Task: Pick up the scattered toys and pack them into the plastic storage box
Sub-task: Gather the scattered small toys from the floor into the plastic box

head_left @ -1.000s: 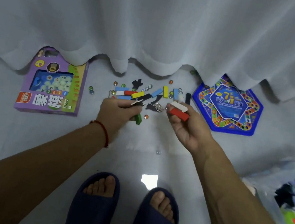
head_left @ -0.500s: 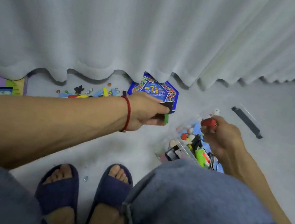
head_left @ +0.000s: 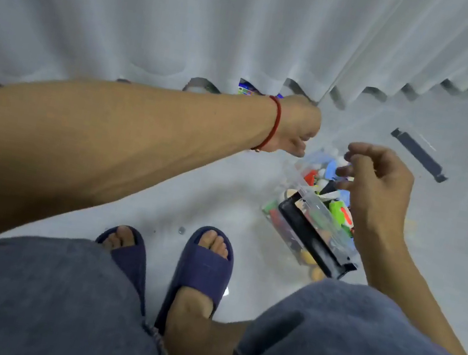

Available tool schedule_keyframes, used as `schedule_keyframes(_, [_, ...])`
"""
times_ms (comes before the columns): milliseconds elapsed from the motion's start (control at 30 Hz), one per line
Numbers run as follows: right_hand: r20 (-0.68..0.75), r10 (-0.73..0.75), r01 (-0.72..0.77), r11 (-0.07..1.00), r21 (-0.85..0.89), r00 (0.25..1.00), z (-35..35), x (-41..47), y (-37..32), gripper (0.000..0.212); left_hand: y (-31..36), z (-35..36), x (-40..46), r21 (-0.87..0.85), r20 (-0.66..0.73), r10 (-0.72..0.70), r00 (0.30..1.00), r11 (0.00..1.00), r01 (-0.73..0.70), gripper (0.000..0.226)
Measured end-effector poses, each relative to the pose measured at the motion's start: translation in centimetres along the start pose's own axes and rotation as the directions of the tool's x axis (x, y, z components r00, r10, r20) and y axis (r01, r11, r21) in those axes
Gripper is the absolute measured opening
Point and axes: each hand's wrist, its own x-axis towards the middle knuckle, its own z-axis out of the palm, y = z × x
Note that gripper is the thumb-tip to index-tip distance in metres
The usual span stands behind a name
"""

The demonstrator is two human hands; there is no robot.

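Here, the right hand (head_left: 378, 184) hovers with fingers loosely spread and empty over the clear plastic storage box (head_left: 311, 209) of colourful toys (head_left: 338, 209) on the floor (head_left: 211, 192), while the left hand (head_left: 296, 129), curled inward, contents unclear, reaches across just above its far end.

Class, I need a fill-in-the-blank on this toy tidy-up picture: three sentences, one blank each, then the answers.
1. Both hands hover above the clear plastic storage box, which is full of ____.
2. The left hand has a ____ cord around its wrist.
3. The right hand has its fingers loosely spread and holds ____.

Answers: toys; red; nothing
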Motion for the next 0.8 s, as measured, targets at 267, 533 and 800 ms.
schedule_keyframes(267, [0.863,0.076,0.580,0.710,-0.399,0.500,14.8,-4.0,9.2,0.026,-16.1,-13.6,-4.6,-0.061,-0.448,-0.251,0.858,0.966,0.250,0.012])
schedule_keyframes(533, [0.768,0.148,0.478,0.705,-0.524,0.623,24.1,-3.8,19.3,0.010,-29.7,-21.2,-6.6,0.169,-0.746,-0.214,0.631,0.856,0.489,0.017])
schedule_keyframes(800, [0.582,0.064,0.320,0.783,-0.533,0.811,28.9,5.3,17.4,0.050,-30.6,-22.3,1.1,0.353,-0.777,0.016,0.629,0.839,0.414,0.068])
